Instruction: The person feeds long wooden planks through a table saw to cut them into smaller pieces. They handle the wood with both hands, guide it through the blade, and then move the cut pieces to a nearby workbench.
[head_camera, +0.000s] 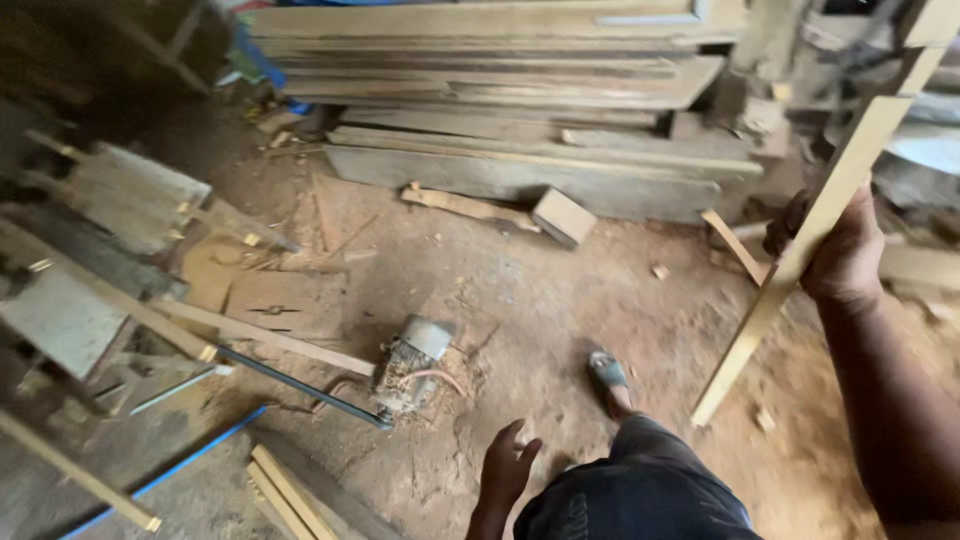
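Note:
My right hand (840, 250) grips a long pale wooden strip (800, 255) that slants from the upper right corner down to about knee height over the dirt floor. My left hand (505, 468) hangs loose by my thigh at the bottom centre, fingers relaxed and apart, holding nothing. My foot in a sandal (608, 375) steps forward on the sawdust-covered ground, and my dark shorts (640, 490) fill the bottom edge.
A tall stack of planks (500, 90) lies across the back. A small wood block (563, 216) and offcuts lie before it. An electric motor (410, 365) sits on the floor by a dark metal bar (300, 385). Scrap boards (120, 200) clutter the left.

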